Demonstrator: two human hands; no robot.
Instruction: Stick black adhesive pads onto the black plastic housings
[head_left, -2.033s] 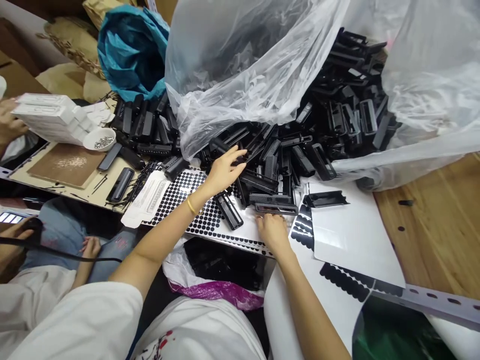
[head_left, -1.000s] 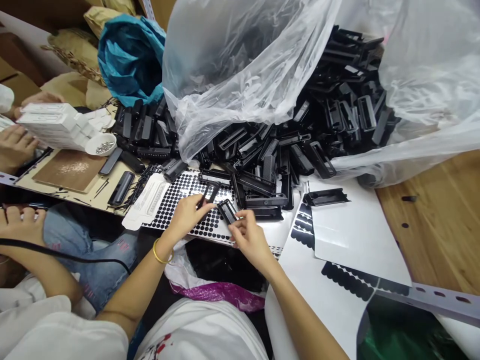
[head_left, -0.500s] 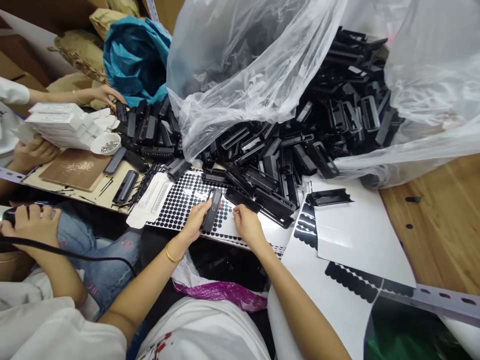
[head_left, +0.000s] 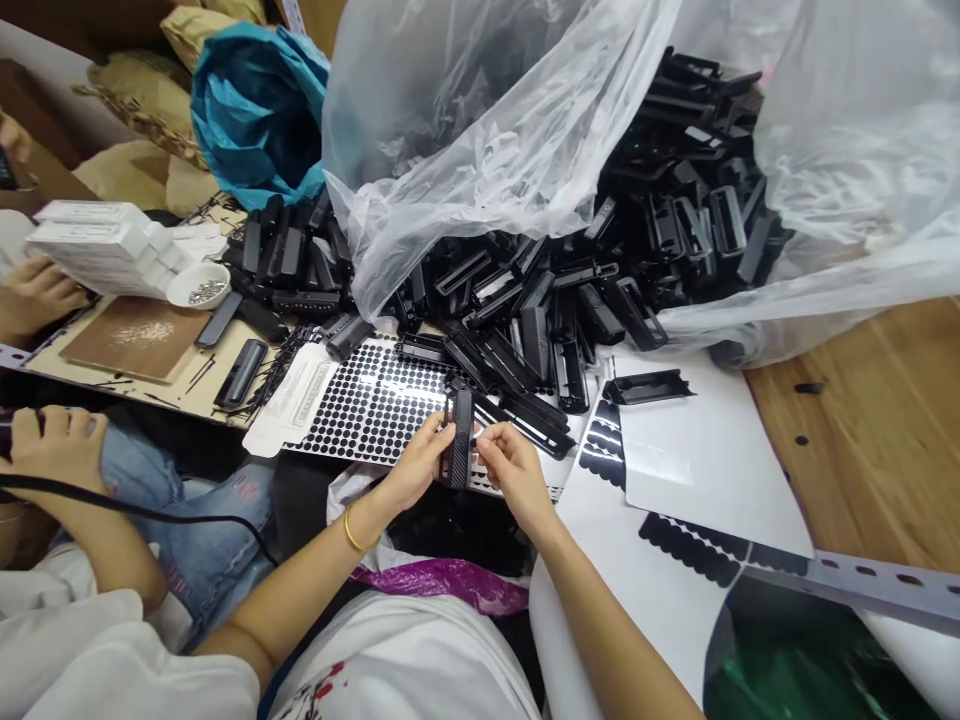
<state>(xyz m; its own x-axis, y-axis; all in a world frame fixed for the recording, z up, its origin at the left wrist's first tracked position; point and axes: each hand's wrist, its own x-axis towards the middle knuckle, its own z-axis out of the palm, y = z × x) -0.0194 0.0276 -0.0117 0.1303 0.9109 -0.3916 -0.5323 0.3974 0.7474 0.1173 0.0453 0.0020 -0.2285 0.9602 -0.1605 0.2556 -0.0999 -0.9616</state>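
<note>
My left hand (head_left: 420, 460) is closed round a long black plastic casing (head_left: 459, 440) with a textured face, held nearly upright over the front edge of the sheet. Close by its right side, my right hand (head_left: 511, 468) has thumb and fingertips pinched together. Whatever is between those fingertips, if anything, is too small to make out. Below and behind the hands lies a white sheet of round black stickers (head_left: 367, 395). Loose black casings (head_left: 536, 415) rest just beyond my right hand, on the sheet's right part.
A large heap of black casings (head_left: 675, 230) spills from a clear plastic bag (head_left: 495, 150). To the left are a white carton flap (head_left: 296, 400), a bowl of small metal parts (head_left: 199, 285) and white boxes (head_left: 97, 245). A co-worker's hand (head_left: 60, 445) is at far left. White sheets (head_left: 697, 460) lie right.
My left hand has moved right with the casing, which now stands straighter. My right hand has come down beside it, fingers pinched. A co-worker's hand has left the casings at far left.
</note>
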